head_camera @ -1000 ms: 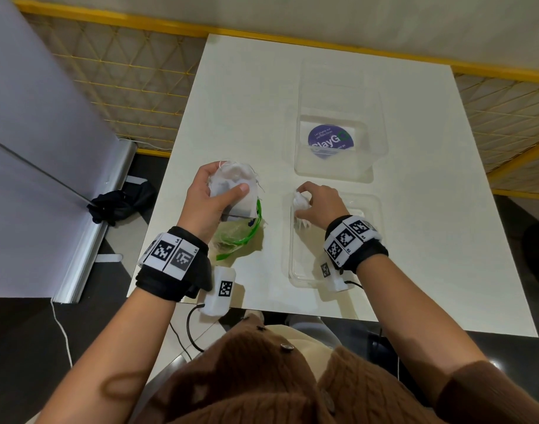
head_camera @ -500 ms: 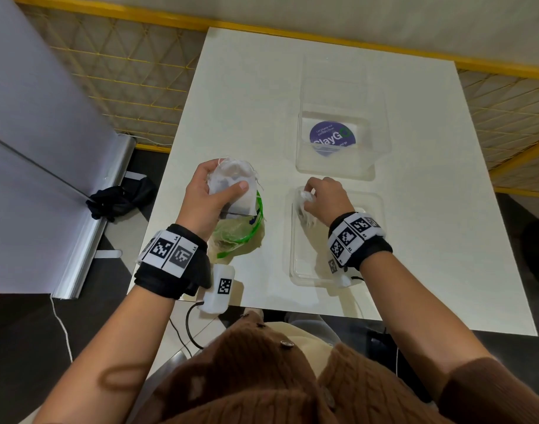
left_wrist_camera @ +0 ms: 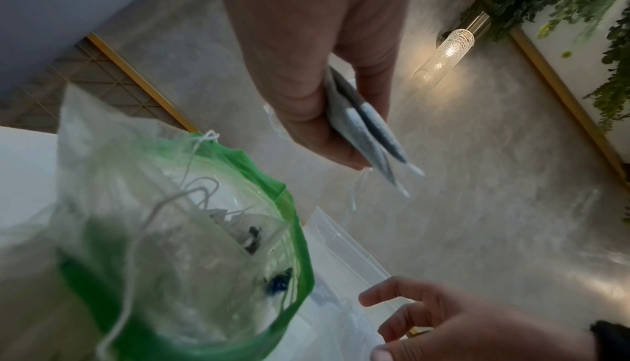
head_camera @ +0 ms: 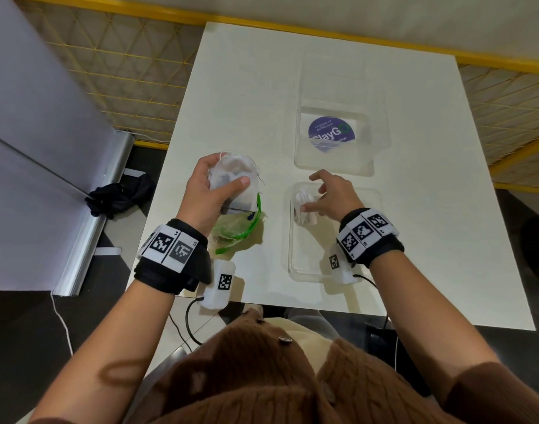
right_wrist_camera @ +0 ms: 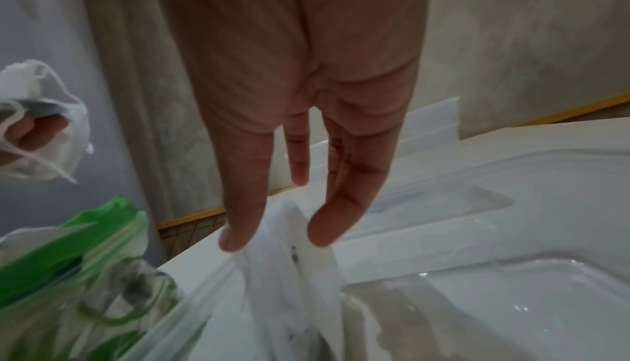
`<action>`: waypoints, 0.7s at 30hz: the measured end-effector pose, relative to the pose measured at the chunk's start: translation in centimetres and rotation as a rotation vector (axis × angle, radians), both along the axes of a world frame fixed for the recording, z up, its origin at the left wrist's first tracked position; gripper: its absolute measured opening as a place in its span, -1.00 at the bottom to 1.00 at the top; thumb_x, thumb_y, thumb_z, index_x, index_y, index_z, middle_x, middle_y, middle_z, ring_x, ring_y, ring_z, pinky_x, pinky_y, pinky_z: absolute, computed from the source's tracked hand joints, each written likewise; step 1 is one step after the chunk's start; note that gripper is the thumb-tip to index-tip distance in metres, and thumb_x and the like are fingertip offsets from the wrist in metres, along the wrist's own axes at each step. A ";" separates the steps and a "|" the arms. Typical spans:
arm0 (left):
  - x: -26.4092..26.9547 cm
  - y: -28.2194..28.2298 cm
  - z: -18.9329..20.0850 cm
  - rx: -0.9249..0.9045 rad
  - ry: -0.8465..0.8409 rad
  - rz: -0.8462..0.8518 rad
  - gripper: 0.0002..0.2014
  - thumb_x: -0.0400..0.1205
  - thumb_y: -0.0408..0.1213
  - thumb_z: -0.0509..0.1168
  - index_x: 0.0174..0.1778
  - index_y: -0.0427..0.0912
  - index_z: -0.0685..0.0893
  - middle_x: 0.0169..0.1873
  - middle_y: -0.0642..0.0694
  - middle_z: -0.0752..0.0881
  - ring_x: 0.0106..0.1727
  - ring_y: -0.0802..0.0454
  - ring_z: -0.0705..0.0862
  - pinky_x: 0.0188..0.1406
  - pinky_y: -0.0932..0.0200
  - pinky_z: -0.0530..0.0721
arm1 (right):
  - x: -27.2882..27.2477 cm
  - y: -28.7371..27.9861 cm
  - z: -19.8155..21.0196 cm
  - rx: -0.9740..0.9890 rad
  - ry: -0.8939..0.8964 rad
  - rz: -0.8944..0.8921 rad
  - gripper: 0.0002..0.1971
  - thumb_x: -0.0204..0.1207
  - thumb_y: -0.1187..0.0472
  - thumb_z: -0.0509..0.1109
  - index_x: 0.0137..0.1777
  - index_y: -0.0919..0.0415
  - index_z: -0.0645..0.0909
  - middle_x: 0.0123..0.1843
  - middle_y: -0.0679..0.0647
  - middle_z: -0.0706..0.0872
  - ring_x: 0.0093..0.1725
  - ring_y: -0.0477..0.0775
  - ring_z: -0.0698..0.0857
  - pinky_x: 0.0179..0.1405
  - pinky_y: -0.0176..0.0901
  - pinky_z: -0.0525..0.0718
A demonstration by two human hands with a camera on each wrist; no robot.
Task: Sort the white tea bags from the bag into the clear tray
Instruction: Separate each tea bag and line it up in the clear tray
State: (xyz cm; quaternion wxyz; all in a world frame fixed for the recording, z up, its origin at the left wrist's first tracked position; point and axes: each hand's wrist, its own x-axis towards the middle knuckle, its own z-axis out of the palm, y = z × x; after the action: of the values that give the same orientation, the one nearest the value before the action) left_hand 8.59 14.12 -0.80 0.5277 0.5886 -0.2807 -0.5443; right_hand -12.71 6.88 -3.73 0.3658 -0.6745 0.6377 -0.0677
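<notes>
My left hand [head_camera: 225,183] [left_wrist_camera: 344,135] grips a bunch of white tea bags [head_camera: 235,163] [left_wrist_camera: 370,131] above the green-rimmed plastic bag [head_camera: 236,232] [left_wrist_camera: 204,232], which holds more tea bags and strings. The clear tray [head_camera: 366,240] [right_wrist_camera: 494,264] lies just right of the bag. A few white tea bags [head_camera: 304,206] [right_wrist_camera: 293,272] stand against the tray's far left corner. My right hand [head_camera: 315,191] [right_wrist_camera: 276,237] hovers over them with straight, spread fingers; the thumb and one fingertip just flank the top tea bag.
A second clear container [head_camera: 369,160] with a purple round sticker [head_camera: 330,134] stands right behind the tray. The white table [head_camera: 430,224] ends just behind my wrists. A grey panel [head_camera: 32,148] stands off the table's left side.
My right hand has carried its tea bags into the tray's far left corner and spread its fingers off them. The left hand has kept its bunch above the bag.
</notes>
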 end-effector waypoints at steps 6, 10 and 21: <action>-0.6 -0.1 0.1 -0.008 0.006 -0.019 -0.59 0.50 -0.44 0.43 0.16 0.02 0.50 0.31 -0.27 0.57 0.14 -0.17 0.69 -0.01 -0.07 0.75 | -1.2 0.1 -0.3 0.089 -0.009 -0.029 -0.29 0.24 0.26 0.64 0.40 0.18 0.43 0.03 0.15 0.53 -0.03 0.13 0.57 0.23 0.12 0.62; -0.7 -0.1 0.0 -0.016 0.001 -0.017 -0.60 0.49 -0.43 0.43 0.13 0.04 0.51 0.31 -0.27 0.57 0.11 -0.14 0.70 -0.05 -0.04 0.76 | -1.3 0.2 -0.5 0.088 0.017 0.003 -0.29 0.28 0.32 0.61 0.42 0.19 0.40 0.16 0.24 0.57 -0.03 0.11 0.55 0.23 0.08 0.61; -0.8 -0.2 -0.3 -0.022 0.006 -0.023 -0.46 0.47 -0.41 0.46 0.25 0.16 0.45 0.35 -0.22 0.51 0.17 -0.24 0.66 -0.10 -0.07 0.75 | -0.3 0.1 -1.0 0.008 0.093 0.100 -0.38 0.36 0.34 0.53 0.42 0.21 0.42 0.01 0.19 0.58 0.02 0.11 0.55 0.07 -0.16 0.50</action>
State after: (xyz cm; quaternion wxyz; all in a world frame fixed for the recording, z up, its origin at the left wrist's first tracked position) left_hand 7.82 13.88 -1.09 0.5287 0.5776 -0.2920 -0.5491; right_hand -13.06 6.97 -4.69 0.3413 -0.7065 0.6198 -0.0152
